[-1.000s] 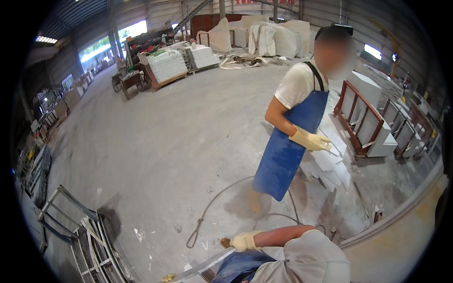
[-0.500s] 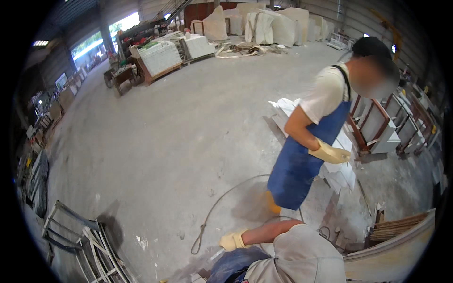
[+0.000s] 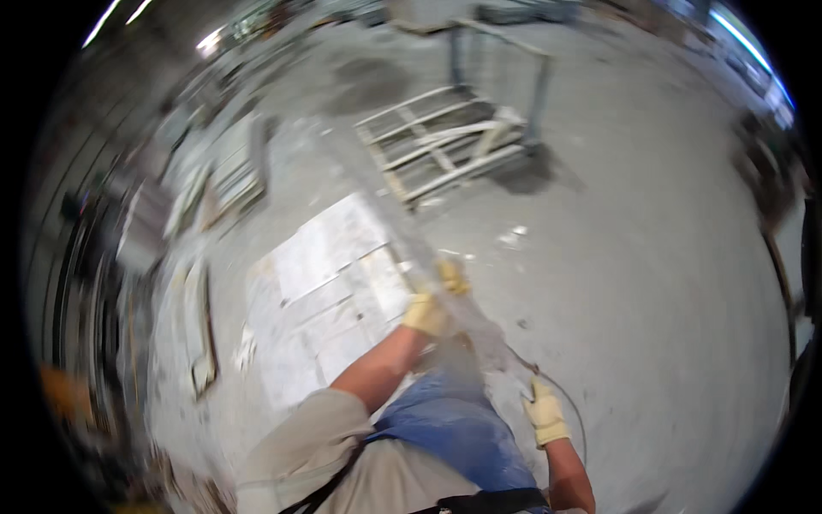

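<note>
My left hand [image 3: 425, 315], in a pale yellow glove, closes on the edge of a long narrow pale slab [image 3: 479, 327]. This slab slants across in front of my blue apron [image 3: 458, 403], blurred by motion. Near its lower right end, my right hand [image 3: 546, 413], gloved the same, appears to grip it; the fingertips are smeared. A yellow shape [image 3: 452, 277] shows just beyond the slab, and I cannot tell whether it is a glove or a boot. Left of my left arm, flat white panels [image 3: 321, 257] lie on the floor.
A metal-framed cart [image 3: 445, 141] with an upright handle stands ahead. A thin cable [image 3: 569, 398] curves over the floor past my right hand. Stacked slabs [image 3: 235, 167] lie at the left, and white scraps [image 3: 514, 236] lie on the grey floor [image 3: 651, 283].
My view has swung left and down, bringing the cart to the far middle and both my hands into sight. The co-worker in the blue apron is out of clear view.
</note>
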`<state>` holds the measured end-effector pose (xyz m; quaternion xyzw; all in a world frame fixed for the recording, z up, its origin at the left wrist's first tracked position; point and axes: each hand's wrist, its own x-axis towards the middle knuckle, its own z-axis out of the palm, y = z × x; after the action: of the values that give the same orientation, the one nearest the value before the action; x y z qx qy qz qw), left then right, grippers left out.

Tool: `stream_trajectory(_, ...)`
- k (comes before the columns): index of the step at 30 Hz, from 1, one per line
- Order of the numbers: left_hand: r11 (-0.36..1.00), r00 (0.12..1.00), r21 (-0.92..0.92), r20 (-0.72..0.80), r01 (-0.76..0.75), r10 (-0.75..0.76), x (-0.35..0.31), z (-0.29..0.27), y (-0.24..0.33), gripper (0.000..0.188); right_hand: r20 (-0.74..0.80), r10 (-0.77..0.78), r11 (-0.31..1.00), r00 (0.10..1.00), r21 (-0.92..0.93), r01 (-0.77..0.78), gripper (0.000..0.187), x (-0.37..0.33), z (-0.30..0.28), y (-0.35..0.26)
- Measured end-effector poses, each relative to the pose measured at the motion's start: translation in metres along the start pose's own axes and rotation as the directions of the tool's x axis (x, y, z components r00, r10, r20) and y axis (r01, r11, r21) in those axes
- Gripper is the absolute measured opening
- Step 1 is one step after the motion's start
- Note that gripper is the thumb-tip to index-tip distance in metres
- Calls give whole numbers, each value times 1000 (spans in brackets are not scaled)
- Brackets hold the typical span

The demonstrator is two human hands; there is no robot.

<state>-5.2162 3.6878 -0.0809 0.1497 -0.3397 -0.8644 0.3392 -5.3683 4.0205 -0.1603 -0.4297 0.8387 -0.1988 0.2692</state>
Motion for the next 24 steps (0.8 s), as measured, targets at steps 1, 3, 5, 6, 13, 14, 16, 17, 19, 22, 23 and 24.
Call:
stream_trajectory(1,993,996,-86,-54,-81,76,15,1,7,12,6,16,999,1000,-29,-16,50,21,3,-9)
stream_trajectory(3,972,976,-134,-124,-193,177,39,-22,22,34,5,-50,994,999,-100,50,46,52,17,-18)
stream_trajectory(5,968,947,-103,-256,-228,195,66,-62,20,65,74,-140,979,987,-138,149,42,98,-9,-11)
stream_trajectory(6,971,913,-71,-363,-227,187,82,-60,21,77,131,-181,974,975,-117,196,39,116,-16,-19)
stream_trajectory(13,909,736,-336,-675,-245,-52,138,-77,82,87,506,-129,985,853,-31,168,31,237,-72,-57)
stream_trajectory(14,895,755,-370,-653,-250,-59,140,-89,85,87,542,-109,989,833,-24,146,31,252,-77,-58)
stream_trajectory(16,898,724,-279,-687,-339,60,150,-91,90,84,604,-72,995,794,-17,103,32,290,-88,-55)
stream_trajectory(17,901,687,-206,-715,-382,128,151,-93,93,84,613,-65,994,788,-32,107,35,306,-94,-65)
stream_trajectory(19,863,690,-248,-709,-439,148,155,-89,98,77,624,-43,992,780,-65,107,43,333,-112,-85)
stream_trajectory(22,758,684,-285,-675,-586,275,161,-95,100,58,758,-10,998,653,-33,53,48,391,-123,-90)
stream_trajectory(23,753,657,-241,-684,-613,316,165,-89,103,55,791,-13,997,612,-36,67,48,413,-124,-87)
stream_trajectory(24,742,626,-198,-693,-641,356,170,-84,101,53,822,-11,995,570,-45,84,48,436,-127,-83)
